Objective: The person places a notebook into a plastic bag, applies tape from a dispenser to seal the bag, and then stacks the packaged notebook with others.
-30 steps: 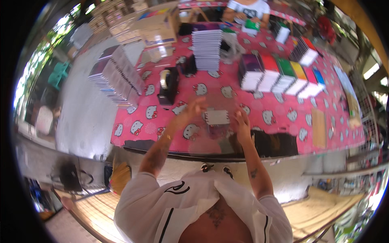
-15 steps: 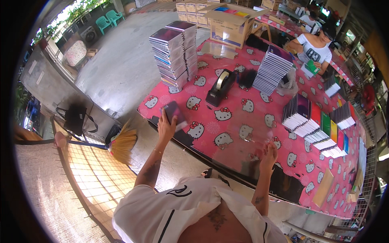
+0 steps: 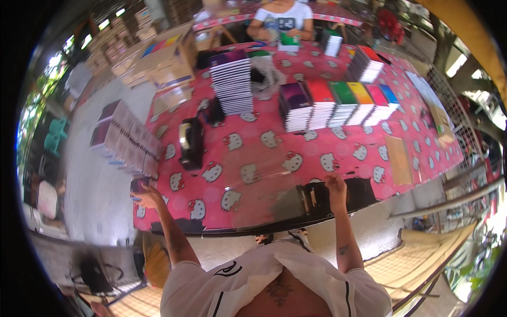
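Note:
My left hand (image 3: 150, 197) is closed round a small dark purple notebook (image 3: 138, 185) at the table's left edge, just in front of the tall stacks of spiral-bound notebooks (image 3: 127, 138). My right hand (image 3: 336, 187) hovers over the table's near side with its fingertips pinched together; what they hold, if anything, is too fine to make out. Between my hands a clear plastic sheet (image 3: 259, 196) lies flat on the pink cartoon-print table cover (image 3: 214, 171). A black tape dispenser (image 3: 191, 143) stands beyond my left hand.
A tall stack of purple notebooks (image 3: 231, 84) stands mid-table. To its right are several colour-sorted notebook piles (image 3: 338, 103) and a flat piece of cardboard (image 3: 398, 160). An open carton (image 3: 166, 61) is at the far left. Across the table a person in a white top (image 3: 282, 24) handles a green-covered notebook.
My view has swung to the right, so the table appears shifted left. My left hand has carried the notebook close to the spiral-bound stacks. The right hand stays pinched.

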The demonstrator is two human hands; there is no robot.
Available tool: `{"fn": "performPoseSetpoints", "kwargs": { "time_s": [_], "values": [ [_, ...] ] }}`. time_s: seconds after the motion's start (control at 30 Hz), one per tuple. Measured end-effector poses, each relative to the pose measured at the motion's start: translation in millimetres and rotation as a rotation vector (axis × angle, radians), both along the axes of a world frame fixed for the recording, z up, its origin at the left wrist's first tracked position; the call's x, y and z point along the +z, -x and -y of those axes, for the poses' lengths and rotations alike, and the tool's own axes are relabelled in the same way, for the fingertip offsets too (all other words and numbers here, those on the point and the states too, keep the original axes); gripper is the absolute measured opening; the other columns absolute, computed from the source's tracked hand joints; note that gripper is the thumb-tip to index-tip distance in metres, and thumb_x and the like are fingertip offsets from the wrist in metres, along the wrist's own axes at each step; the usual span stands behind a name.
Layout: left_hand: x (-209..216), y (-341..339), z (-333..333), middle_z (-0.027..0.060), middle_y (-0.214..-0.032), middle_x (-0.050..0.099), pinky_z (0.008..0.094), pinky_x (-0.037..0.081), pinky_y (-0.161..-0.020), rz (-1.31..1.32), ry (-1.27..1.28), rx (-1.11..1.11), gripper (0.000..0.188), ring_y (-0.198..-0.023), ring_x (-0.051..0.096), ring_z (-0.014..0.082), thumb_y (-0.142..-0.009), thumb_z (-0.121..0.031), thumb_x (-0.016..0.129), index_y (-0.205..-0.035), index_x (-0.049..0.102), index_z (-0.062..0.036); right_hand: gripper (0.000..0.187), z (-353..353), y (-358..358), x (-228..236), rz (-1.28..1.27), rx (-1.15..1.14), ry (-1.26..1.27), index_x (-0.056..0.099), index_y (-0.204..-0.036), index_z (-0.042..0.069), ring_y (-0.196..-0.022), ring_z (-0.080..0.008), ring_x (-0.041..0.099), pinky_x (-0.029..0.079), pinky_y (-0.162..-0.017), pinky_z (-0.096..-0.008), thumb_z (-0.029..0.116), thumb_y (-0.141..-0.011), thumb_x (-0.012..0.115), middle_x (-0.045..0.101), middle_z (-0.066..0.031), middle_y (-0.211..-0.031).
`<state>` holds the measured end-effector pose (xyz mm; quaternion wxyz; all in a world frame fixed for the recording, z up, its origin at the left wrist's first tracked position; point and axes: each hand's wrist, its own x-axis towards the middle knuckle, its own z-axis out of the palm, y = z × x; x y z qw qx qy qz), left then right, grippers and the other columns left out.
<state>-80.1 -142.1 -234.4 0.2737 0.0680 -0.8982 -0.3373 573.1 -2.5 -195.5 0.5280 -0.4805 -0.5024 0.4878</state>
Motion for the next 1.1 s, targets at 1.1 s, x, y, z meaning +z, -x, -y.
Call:
{"fn": "performPoseSetpoints", "kwargs": {
  "time_s": [1.1],
  "values": [
    [123.5, -709.6, -265.6, 0.0173, -0.128, 0.062, 0.0443, 0.049, -0.104, -0.581, 0.037, -2.078, 0.035, -0.121, 0.059, 0.0342, -0.085, -0.006, 0.068, -0.120, 0.065, -0.0039, 0.019, -225.1, -300.2, -11.8, 0.281, 0.421, -0.516, 0.064, -0.092, 0.002, -0.096, -0.0298, 0.067, 0.052, -0.087, -0.0355, -0.012, -0.079, 0.059, 0.068, -0.0133, -0.107]
  ]
}}
